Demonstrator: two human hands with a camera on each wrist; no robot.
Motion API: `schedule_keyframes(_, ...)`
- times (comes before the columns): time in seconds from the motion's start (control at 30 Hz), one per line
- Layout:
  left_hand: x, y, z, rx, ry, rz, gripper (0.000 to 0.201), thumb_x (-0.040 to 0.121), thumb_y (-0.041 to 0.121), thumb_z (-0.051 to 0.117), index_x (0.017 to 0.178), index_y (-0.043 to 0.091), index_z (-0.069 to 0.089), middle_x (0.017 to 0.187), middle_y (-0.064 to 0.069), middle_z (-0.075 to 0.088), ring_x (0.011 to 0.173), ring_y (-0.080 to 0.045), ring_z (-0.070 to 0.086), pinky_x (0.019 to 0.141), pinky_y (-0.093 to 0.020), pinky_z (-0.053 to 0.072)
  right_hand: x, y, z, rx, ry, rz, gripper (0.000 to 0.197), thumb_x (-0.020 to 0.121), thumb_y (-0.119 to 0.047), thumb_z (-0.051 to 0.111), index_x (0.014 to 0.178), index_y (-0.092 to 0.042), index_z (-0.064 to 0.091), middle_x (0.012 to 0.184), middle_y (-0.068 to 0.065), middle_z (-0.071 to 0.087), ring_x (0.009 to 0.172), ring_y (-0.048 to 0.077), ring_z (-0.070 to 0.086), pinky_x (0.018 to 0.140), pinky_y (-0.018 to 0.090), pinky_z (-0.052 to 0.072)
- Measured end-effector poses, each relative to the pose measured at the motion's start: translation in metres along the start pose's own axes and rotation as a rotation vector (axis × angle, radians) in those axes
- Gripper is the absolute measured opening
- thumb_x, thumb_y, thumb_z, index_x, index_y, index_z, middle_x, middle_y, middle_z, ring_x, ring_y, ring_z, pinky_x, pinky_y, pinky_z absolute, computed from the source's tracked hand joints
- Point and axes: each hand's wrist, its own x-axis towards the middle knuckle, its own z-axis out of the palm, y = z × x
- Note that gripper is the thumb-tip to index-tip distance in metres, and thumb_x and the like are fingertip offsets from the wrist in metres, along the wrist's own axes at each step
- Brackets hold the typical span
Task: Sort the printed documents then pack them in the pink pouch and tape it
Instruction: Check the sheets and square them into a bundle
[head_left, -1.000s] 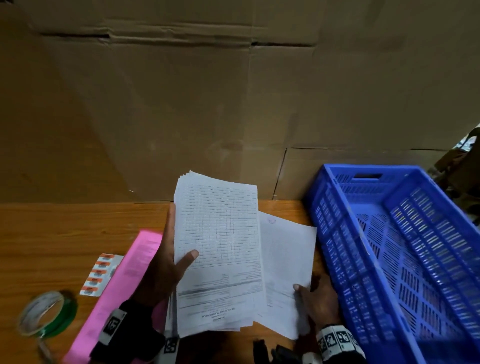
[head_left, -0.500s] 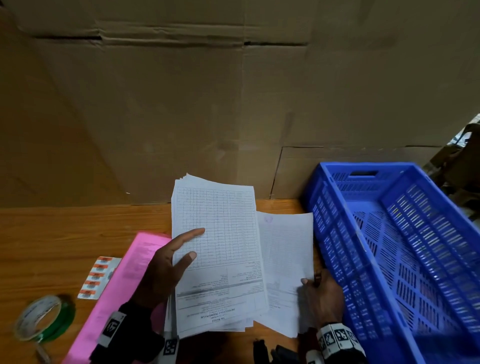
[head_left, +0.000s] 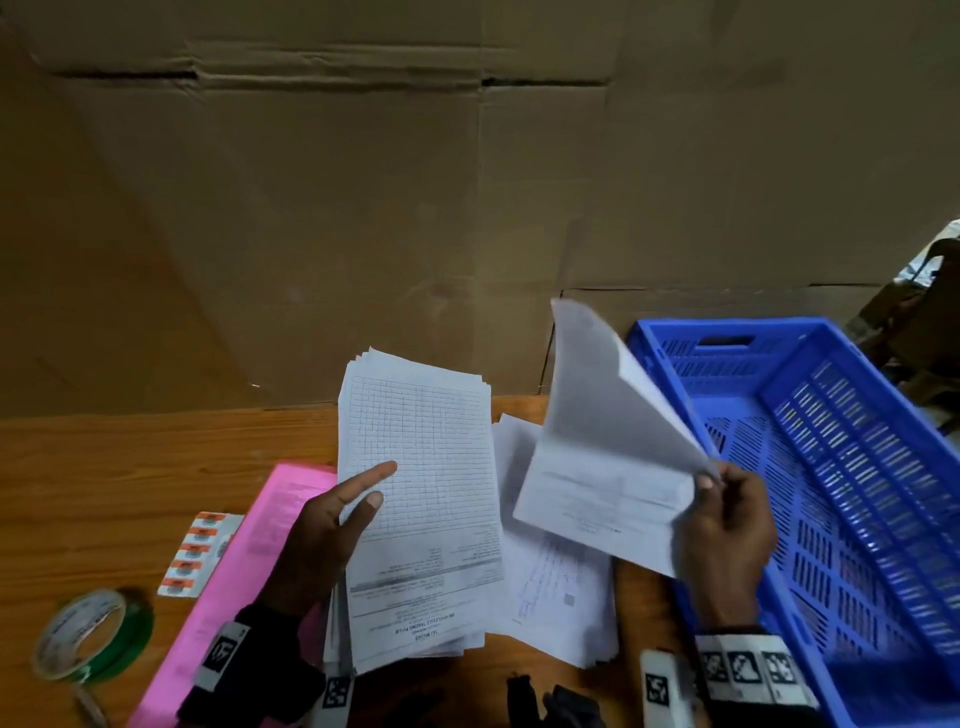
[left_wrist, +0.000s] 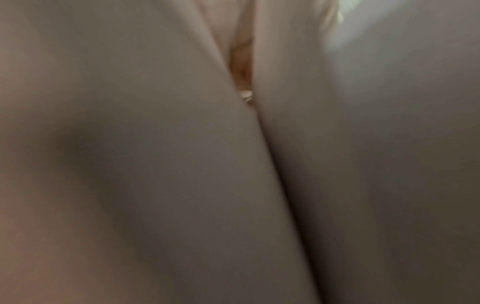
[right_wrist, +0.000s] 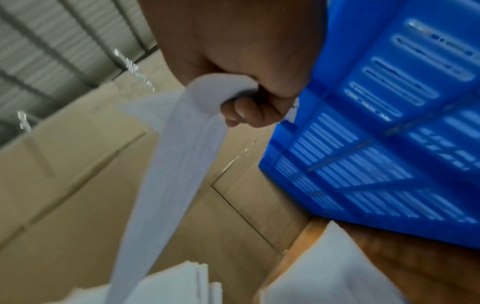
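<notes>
My left hand (head_left: 332, 530) holds a thick stack of printed documents (head_left: 421, 499) tilted up over the table, with thumb and index finger on its gridded top page. My right hand (head_left: 727, 514) pinches the corner of a lifted white sheet (head_left: 608, 457), which curls up above a second, flat pile of papers (head_left: 556, 587). In the right wrist view my curled fingers (right_wrist: 241, 111) grip that sheet (right_wrist: 168, 164). The pink pouch (head_left: 244, 561) lies flat under my left wrist. A green tape roll (head_left: 88, 639) sits at the front left. The left wrist view shows only blurred paper.
A blue slatted plastic crate (head_left: 831, 467) stands at the right, close to my right hand. A strip of orange-and-white labels (head_left: 195, 553) lies left of the pouch. Brown cardboard (head_left: 363, 234) walls off the back of the wooden table (head_left: 130, 478).
My right hand has lifted a sheet off the right pile and raised it, curling it upward. The left index finger has come round onto the stack's top page.
</notes>
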Motion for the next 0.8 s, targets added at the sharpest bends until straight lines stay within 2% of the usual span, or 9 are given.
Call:
schedule_keyframes(0.1,0.002,0.004,0.004,-0.031,-0.017,-0.019,0.043,0.094,0.045,0.044,0.132,0.031,0.060,0.133,0.027,0.057,0.130,0.008,0.045,0.104,-0.012,0.031,0.009,-0.008,0.000,0.208,-0.141,0.125,0.011,0.099,-0.014,0.062,0.097,-0.025,0.062,0.086,0.018,0.065,0.071,0.020,0.059,0.064,0.034,0.050)
schedule_keyframes(0.23,0.003,0.014,0.010,-0.135,-0.029,-0.034,0.048,0.095,0.048,0.036,0.130,0.027,0.060,0.131,0.028,0.058,0.130,0.007,0.045,0.104,-0.005,0.030,-0.019,-0.018,0.020,0.255,-0.359,0.214,0.011,0.095,-0.020,0.067,0.089,-0.029,0.064,0.080,0.022,0.053,0.075,0.026,0.050,0.071,0.042,0.046)
schedule_keyframes(0.33,-0.001,0.016,0.014,-0.204,-0.004,-0.077,0.046,0.103,0.051,0.027,0.123,0.037,0.066,0.127,0.027,0.061,0.129,0.004,0.049,0.113,-0.020,0.028,-0.049,-0.012,0.035,0.150,-0.533,0.247,0.031,0.081,-0.053,0.075,0.099,-0.029,0.066,0.089,0.030,0.063,0.077,0.036,0.063,0.080,0.056,0.054)
schedule_keyframes(0.4,-0.004,0.016,0.015,-0.308,0.017,-0.137,0.051,0.098,0.065,0.029,0.119,0.040,0.068,0.124,0.017,0.067,0.126,-0.009,0.056,0.112,-0.037,0.035,-0.068,-0.013,0.042,0.138,-0.630,0.269,0.019,0.090,-0.033,0.071,0.105,-0.023,0.065,0.091,0.018,0.073,0.090,0.040,0.069,0.088,0.055,0.055)
schedule_keyframes(0.5,-0.009,0.017,0.011,-0.349,-0.008,-0.130,0.088,0.071,0.085,0.053,0.121,0.013,0.066,0.119,-0.003,0.071,0.114,-0.022,0.065,0.099,-0.043,0.048,-0.089,-0.015,0.048,0.101,-0.710,0.356,0.014,0.098,-0.010,0.062,0.110,-0.016,0.062,0.093,0.006,0.078,0.093,0.026,0.074,0.091,0.051,0.057)
schedule_keyframes(0.6,-0.016,0.022,0.008,-0.303,-0.024,-0.122,0.065,0.071,0.056,0.075,0.117,0.012,0.066,0.110,0.001,0.074,0.106,-0.022,0.069,0.087,-0.033,0.057,-0.102,-0.014,0.045,0.052,-0.728,0.355,0.013,0.097,-0.012,0.063,0.107,-0.020,0.064,0.098,0.001,0.077,0.096,0.022,0.073,0.091,0.049,0.057)
schedule_keyframes(0.67,-0.022,0.022,0.005,-0.323,-0.012,-0.116,0.038,0.081,0.027,0.073,0.115,0.012,0.067,0.109,0.002,0.075,0.104,-0.021,0.070,0.083,-0.026,0.057,-0.108,-0.013,0.041,-0.001,-0.699,0.338,0.018,0.093,-0.019,0.071,0.108,-0.027,0.064,0.103,-0.003,0.074,0.100,0.025,0.070,0.088,0.045,0.059)
schedule_keyframes(0.73,-0.029,0.022,0.000,-0.376,0.001,-0.147,0.026,0.089,0.009,0.069,0.115,0.011,0.067,0.108,-0.001,0.075,0.102,-0.021,0.071,0.080,-0.025,0.057,-0.114,-0.018,0.037,-0.057,-0.667,0.380,0.046,0.085,-0.032,0.080,0.123,-0.033,0.056,0.120,-0.013,0.064,0.109,0.016,0.064,0.088,0.037,0.058)
schedule_keyframes(0.8,-0.035,0.021,-0.005,-0.457,-0.006,-0.182,0.026,0.089,0.002,0.063,0.115,0.008,0.066,0.108,-0.005,0.075,0.101,-0.025,0.071,0.078,-0.027,0.057,-0.116,-0.025,0.035,0.006,-0.706,0.604,0.078,0.076,-0.040,0.086,0.140,-0.033,0.043,0.132,-0.015,0.055,0.119,0.015,0.059,0.090,0.035,0.056)
